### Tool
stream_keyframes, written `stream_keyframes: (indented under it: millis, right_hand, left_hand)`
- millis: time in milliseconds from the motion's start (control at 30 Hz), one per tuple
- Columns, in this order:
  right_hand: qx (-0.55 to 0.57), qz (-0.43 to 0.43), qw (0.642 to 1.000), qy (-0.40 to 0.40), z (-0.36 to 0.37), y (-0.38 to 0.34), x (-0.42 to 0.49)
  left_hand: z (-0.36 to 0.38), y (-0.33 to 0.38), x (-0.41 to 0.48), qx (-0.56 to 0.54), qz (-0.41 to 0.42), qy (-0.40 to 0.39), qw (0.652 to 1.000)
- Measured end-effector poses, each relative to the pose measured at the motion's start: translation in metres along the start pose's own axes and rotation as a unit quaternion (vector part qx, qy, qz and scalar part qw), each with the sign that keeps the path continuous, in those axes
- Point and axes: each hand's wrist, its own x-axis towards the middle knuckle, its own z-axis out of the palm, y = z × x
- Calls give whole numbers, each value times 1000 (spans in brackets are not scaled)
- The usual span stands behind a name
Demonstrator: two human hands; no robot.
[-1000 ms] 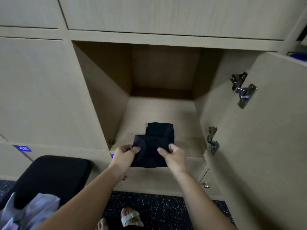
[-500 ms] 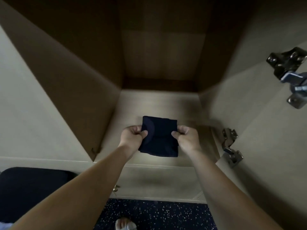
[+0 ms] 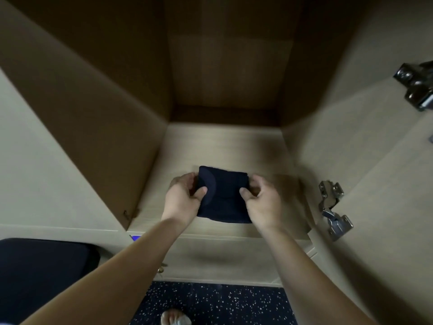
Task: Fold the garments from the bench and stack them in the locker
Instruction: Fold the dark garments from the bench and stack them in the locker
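well, both hands are on the folded dark garment (image 3: pixel 222 198) at the front of the open locker (image 3: pixel 222 146). the left hand (image 3: pixel 180 200) grips the cloth's left edge, thumb on top and the other fingers (image 3: pixel 185 181) curled round behind it. the right hand (image 3: pixel 262 202) pinches the right edge the same way, its thumb pressed onto the top face. the garment lies between the two sets of fingers, a compact rectangle low over the locker's pale wooden floor, near the front lip; whether it rests on the wood i cannot tell. beyond the fingertips the locker runs back to a shadowed rear wall. right of the right-hand fingers the open door (image 3: pixel 375 184) carries two metal hinges: the lower hinge (image 3: pixel 334 209) near that hand, the upper hinge (image 3: pixel 417 87) well above it. below and left of the left-hand fingers sits the dark padded counter (image 3: pixel 44 273), and a small blue label (image 3: pixel 136 237) shows just under the locker's lip. beneath both forearms is a dark speckled floor (image 3: pixel 210 303) with a sandalled foot (image 3: pixel 175 320) at the bottom edge.
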Motion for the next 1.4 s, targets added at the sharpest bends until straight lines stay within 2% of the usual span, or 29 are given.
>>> stream_keyframes:
  millis: [67,133,233,500,633,767,967,1200,1400]
  right_hand:
    - [-145,-146,978,18,-2,-8,-6]
    - [-243,-235,939,-65,2,-13,-9]
    - [-326,-190,903,-206,13,-4,-8]
    - [-362,-187,886,-222,17,5,-10]
    - [-349,-149,890,-251,9,-11,-9]
    - [-366,-177,899,-162,-13,-42,-18]
    - [-375,-180,896,-152,-50,-94,-66]
    - [-354,-253,890,-134,-70,-158,-147]
    - [-313,-324,876,-171,-54,-196,-240]
  left_hand:
    - [0,2,1,153,126,8,980]
    - [5,3,3,260,190,-60,945]
    - [16,-6,3,340,169,-159,912]
    - [24,-23,0,314,165,-157,922]
    - [7,-7,-5,291,149,-165,930]
    - [-30,18,-27,309,146,-115,933]
    - [-92,44,-83,388,114,-126,906]
    - [-170,56,-175,373,81,-48,923]
    - [-238,29,-258,381,28,8,924]
